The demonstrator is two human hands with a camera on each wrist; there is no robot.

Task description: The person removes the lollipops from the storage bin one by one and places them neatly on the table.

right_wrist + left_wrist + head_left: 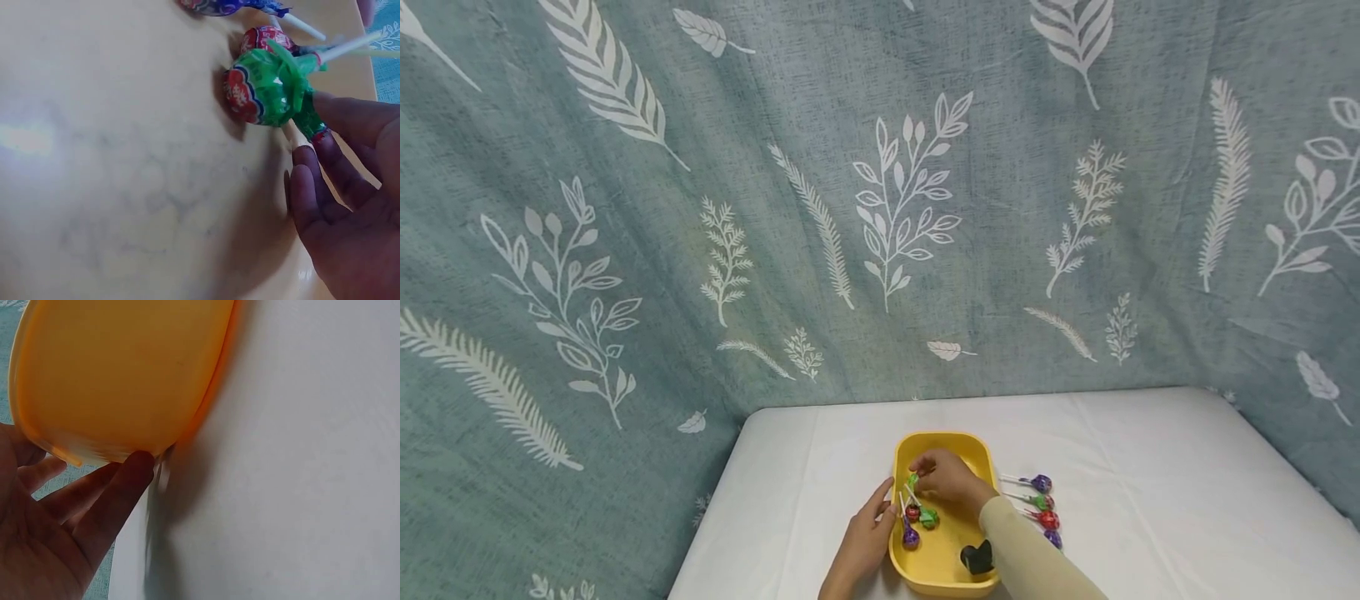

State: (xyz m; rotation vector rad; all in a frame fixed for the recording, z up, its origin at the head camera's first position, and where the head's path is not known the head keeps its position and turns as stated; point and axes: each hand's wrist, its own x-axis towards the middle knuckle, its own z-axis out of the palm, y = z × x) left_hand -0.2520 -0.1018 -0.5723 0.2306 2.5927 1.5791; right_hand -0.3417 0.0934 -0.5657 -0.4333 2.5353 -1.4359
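The left hand (867,533) rests extended fingers against the yellow tray (942,554) at nine o'clock, presumably steadying it, while the right hand (953,480) pinches a green-wrapped lollipop (913,481) inside at ten, seemingly for fingertip control. Three lollipops (911,537) crowd eight to nine; a sleeve (1026,550) crosses the four-o'clock rim, near loose lollipops (1047,521) outside at three.

We're getting soft, even light in the head view, with the white table (1150,467) reading bright. Left wrist: we're seeing dimmer, softer detail, the tray (125,375) casting a blurry shadow (197,469). Right wrist: we're catching glare (25,140) plus haze, shadow pooling beside the right hand (365,244).
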